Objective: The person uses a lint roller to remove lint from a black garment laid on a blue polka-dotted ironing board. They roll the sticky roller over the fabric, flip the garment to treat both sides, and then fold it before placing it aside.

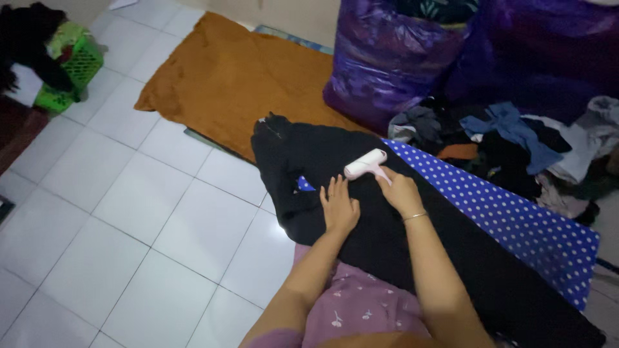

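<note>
Right hand (400, 191) fingers clamp the lint roller (365, 164) (pink), left hand (339, 207) fingers flat, together beside it.

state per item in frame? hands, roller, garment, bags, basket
left hand: flat on the black garment
right hand: gripping the lint roller
lint roller: resting on the garment
black garment: spread over the dotted board
purple bags: full
green basket: tipped, clothes spilling
</note>
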